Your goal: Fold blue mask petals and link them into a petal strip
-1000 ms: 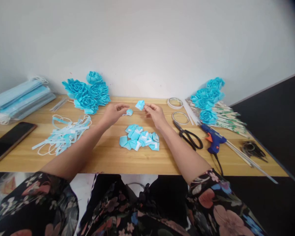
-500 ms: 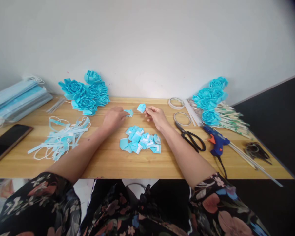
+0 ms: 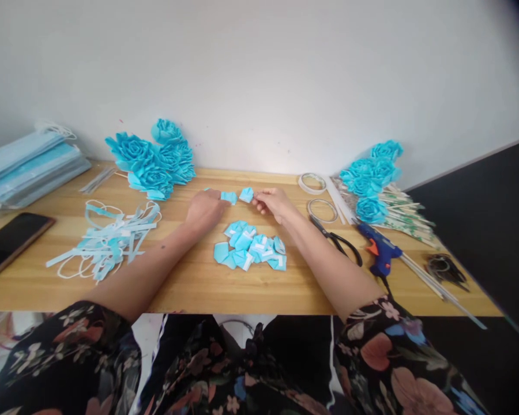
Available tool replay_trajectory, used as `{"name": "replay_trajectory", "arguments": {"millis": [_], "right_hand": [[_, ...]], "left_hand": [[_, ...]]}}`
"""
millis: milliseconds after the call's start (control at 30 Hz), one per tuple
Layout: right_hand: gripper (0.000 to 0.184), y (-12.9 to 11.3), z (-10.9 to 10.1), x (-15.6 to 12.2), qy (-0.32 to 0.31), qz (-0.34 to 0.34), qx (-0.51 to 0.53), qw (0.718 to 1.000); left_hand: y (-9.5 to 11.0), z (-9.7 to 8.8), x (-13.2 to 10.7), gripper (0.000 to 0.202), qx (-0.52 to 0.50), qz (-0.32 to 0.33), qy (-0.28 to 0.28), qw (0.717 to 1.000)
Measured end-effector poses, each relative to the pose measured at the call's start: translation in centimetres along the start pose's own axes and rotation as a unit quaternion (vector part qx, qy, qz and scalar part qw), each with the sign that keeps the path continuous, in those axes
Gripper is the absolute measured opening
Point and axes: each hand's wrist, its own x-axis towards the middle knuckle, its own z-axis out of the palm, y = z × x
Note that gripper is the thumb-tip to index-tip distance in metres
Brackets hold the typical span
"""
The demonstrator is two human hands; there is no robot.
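My right hand (image 3: 271, 203) pinches a small folded light-blue piece (image 3: 246, 195) by its right edge, a little above the wooden table (image 3: 190, 288). Close by on the left, my left hand (image 3: 205, 211) has its fingertips closed on another light-blue piece (image 3: 229, 197), largely covered by the fingers. The two pieces are almost side by side, with a narrow gap between them. Nearer to me lies a loose cluster of similar folded blue pieces (image 3: 242, 241), several with white strips on them.
Blue flowers (image 3: 155, 158) stand at the back left, more flowers (image 3: 369, 173) at the back right. Left are packed face masks (image 3: 30, 164), a phone (image 3: 15, 245) and cut strips (image 3: 108, 239). Right are tape rolls (image 3: 300, 184), black scissors (image 3: 349, 246), a glue gun (image 3: 384, 253) and thin sticks (image 3: 409, 216).
The blue piece in my right hand has moved slightly left and down. More of the piece at my left fingertips shows. The whole view has shifted a little.
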Motion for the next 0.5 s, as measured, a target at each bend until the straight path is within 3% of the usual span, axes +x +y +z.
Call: {"name": "replay_trajectory", "arguments": {"millis": [167,500], "right_hand": [[0.029,-1.0,0.9,0.3,-0.015,0.048,-0.031,0.998],[0.024,-0.8,1.9,1.3,-0.016,0.071,-0.051,0.996]], "left_hand": [[0.7,-0.5,-0.5,0.040,0.067,-0.005,-0.039,0.997],[0.4,0.0,-0.5,0.040,0.063,-0.002,-0.030,0.998]]}}
